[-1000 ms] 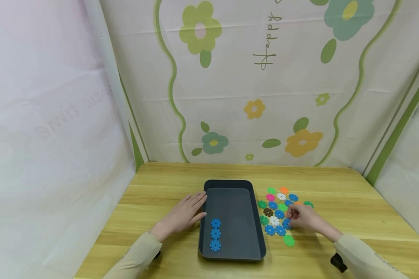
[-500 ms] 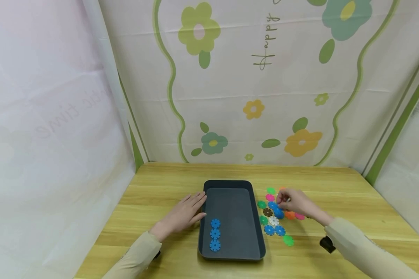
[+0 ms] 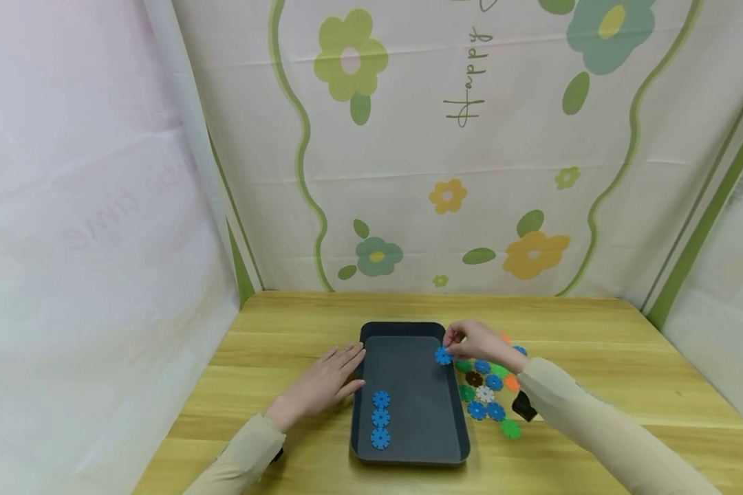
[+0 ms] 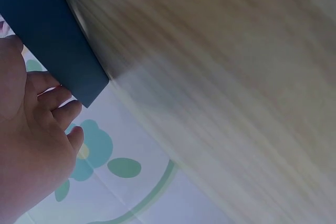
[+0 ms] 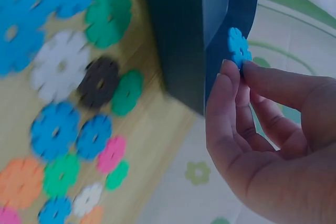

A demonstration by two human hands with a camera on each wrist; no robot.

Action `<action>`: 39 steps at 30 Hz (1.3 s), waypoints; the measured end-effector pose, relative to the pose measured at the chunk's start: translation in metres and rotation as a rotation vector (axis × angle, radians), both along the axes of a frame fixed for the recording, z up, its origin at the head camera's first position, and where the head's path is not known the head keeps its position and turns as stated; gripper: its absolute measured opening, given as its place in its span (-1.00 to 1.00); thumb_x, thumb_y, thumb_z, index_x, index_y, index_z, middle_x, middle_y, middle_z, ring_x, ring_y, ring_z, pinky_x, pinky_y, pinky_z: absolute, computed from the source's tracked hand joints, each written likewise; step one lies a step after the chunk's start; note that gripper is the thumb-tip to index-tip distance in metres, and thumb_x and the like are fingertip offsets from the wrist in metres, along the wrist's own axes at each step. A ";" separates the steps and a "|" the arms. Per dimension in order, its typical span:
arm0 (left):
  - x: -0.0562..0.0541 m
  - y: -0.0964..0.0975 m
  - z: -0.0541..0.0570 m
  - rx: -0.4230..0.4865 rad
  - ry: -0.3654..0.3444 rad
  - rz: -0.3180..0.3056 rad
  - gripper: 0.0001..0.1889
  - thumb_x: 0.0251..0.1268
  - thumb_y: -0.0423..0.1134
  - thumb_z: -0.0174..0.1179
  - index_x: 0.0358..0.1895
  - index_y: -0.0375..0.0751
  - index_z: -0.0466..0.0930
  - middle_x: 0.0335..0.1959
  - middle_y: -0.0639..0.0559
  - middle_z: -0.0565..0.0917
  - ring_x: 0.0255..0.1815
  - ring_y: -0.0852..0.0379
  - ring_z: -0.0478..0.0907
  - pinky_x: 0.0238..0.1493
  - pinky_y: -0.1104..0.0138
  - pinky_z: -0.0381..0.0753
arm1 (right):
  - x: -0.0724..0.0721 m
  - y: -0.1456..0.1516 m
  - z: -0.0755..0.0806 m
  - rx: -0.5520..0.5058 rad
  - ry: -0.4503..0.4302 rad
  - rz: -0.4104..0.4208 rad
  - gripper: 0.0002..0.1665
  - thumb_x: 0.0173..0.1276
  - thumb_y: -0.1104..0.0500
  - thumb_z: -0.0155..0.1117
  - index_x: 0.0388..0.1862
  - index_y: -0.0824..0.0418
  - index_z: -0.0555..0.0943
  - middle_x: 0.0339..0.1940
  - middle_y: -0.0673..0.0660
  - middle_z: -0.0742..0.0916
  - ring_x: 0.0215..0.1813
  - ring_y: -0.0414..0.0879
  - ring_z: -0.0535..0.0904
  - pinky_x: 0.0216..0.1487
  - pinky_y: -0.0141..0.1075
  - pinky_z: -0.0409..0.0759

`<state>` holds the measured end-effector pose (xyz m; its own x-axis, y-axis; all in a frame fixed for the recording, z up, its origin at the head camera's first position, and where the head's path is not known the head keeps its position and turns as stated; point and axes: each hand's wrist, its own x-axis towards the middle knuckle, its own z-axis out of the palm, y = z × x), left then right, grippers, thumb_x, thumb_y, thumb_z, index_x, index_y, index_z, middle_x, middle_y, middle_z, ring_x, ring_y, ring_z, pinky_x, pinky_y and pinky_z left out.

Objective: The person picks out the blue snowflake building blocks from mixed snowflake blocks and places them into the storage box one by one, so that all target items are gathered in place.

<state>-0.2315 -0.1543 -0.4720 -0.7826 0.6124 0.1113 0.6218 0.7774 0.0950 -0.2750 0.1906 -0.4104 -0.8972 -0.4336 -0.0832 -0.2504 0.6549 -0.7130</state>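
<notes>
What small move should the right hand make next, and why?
I'd probably move the right hand leftward and lower the blue disc just beyond the far end of the row of three blue discs. It pinches that disc near the right rim of the tray, bare floor lies past the row, and the left hand rests against the opposite rim.

A pinched blue notched disc (image 3: 442, 356) hangs over the dark tray (image 3: 417, 412).

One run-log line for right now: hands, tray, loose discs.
right hand: pinching blue disc over tray, right side | left hand: touching tray, left side | in tray: three blue discs | table: mixed-colour discs
</notes>
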 end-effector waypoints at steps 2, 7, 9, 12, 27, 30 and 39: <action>0.000 0.000 -0.001 0.001 0.000 0.002 -0.33 0.56 0.11 -0.08 0.55 -0.19 0.17 0.59 -0.06 0.21 0.60 -0.04 0.18 0.60 -0.01 0.16 | -0.002 -0.011 -0.002 0.000 -0.018 0.011 -0.96 0.37 0.33 0.26 -0.26 0.32 0.61 -0.35 0.22 0.70 -0.33 0.10 0.68 -0.23 -0.04 0.74; 0.000 0.000 -0.002 0.004 -0.003 0.005 -0.34 0.55 0.10 -0.07 0.55 -0.19 0.16 0.59 -0.06 0.21 0.60 -0.04 0.18 0.60 -0.01 0.15 | -0.007 -0.040 -0.007 0.004 -0.041 0.043 -0.96 0.32 0.37 0.28 -0.27 0.34 0.62 -0.38 0.20 0.74 -0.35 0.04 0.71 -0.24 -0.12 0.77; -0.001 0.000 -0.002 0.004 -0.002 0.006 -0.33 0.55 0.11 -0.08 0.55 -0.19 0.16 0.59 -0.06 0.21 0.60 -0.04 0.18 0.60 0.00 0.16 | -0.008 -0.050 -0.010 0.004 -0.041 0.062 -0.96 0.31 0.38 0.30 -0.27 0.35 0.63 -0.39 0.21 0.75 -0.36 0.04 0.71 -0.24 -0.12 0.77; -0.001 0.000 -0.002 0.007 0.003 0.007 -0.33 0.56 0.12 -0.09 0.55 -0.19 0.16 0.59 -0.06 0.21 0.59 -0.04 0.18 0.60 0.00 0.16 | -0.009 -0.064 -0.012 0.010 -0.041 0.090 -0.96 0.30 0.39 0.31 -0.28 0.36 0.64 -0.40 0.23 0.75 -0.37 0.03 0.72 -0.24 -0.12 0.78; -0.001 0.000 -0.001 -0.031 0.009 0.012 -0.33 0.57 0.14 -0.13 0.55 -0.17 0.16 0.59 -0.03 0.20 0.60 0.00 0.18 0.60 0.03 0.16 | -0.007 -0.112 -0.027 0.076 -0.086 0.121 -0.96 0.28 0.37 0.36 -0.32 0.35 0.66 -0.47 0.14 0.72 -0.41 0.02 0.73 -0.31 -0.17 0.78; -0.001 0.000 -0.001 -0.025 0.007 0.013 -0.33 0.57 0.15 -0.13 0.55 -0.17 0.16 0.59 -0.03 0.19 0.60 0.00 0.17 0.60 0.03 0.16 | -0.007 -0.115 -0.028 0.075 -0.088 0.129 -0.97 0.27 0.39 0.35 -0.32 0.37 0.66 -0.46 0.15 0.73 -0.40 0.05 0.73 -0.31 -0.16 0.77; -0.001 0.000 -0.001 -0.022 0.006 0.016 -0.33 0.57 0.14 -0.13 0.55 -0.18 0.17 0.59 -0.04 0.20 0.60 -0.01 0.19 0.60 0.03 0.17 | -0.006 -0.121 -0.029 0.109 -0.093 0.153 -0.95 0.27 0.40 0.34 -0.33 0.41 0.65 -0.46 0.15 0.74 -0.44 -0.01 0.72 -0.36 -0.21 0.76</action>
